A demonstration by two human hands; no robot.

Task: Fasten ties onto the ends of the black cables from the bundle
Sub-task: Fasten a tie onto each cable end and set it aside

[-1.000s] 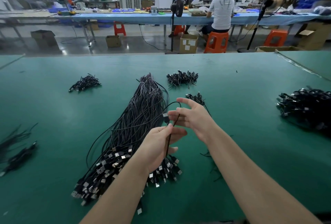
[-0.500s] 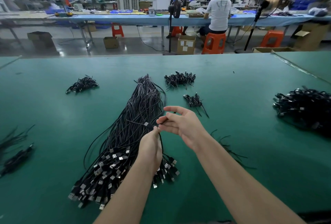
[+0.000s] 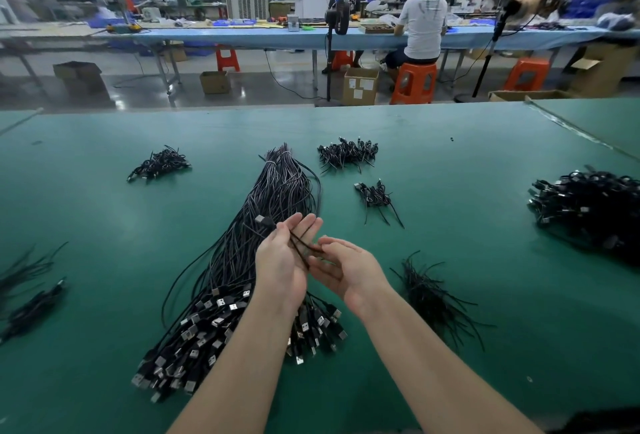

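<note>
Green desk (image 3: pixel 104 295) w/ big bundle (image 3: pixel 263 246) of black cables running from centre far end down to near-left, USB plugs (image 3: pixel 207 326) fanned out at near end. Both hands raised over the bundle's mid section. Left hand (image 3: pixel 282 263) palm-up-ish, fingers (image 3: pixel 308 225) mostly straight & pointing away, thumb pressing one black cable (image 3: pixel 298 243) across the palm; cable's plug end (image 3: pixel 265 221) sticks out just past left fingertips, up-left. Right hand (image 3: pixel 346 269) just beside left, touching/near it, fingers loosely curled, thumb + index pinching what looks like a thin black tie or the same cable at approx the spot where the hands meet; too small to tell which. Loose black ties (image 3: pixel 433 298) in a pile on desk right of right forearm. Small finished cable bunches: far-left (image 3: pixel 159 165), far-centre (image 3: pixel 348 153), one just right of bundle (image 3: pixel 375 196). Large heap of coiled cables (image 3: pixel 588 201) at right edge. More black strands at left edge (image 3: pixel 27 288). Bkgd: long blue bench, person seated on orange stool (image 3: pixel 414 83), boxes on floor.
</note>
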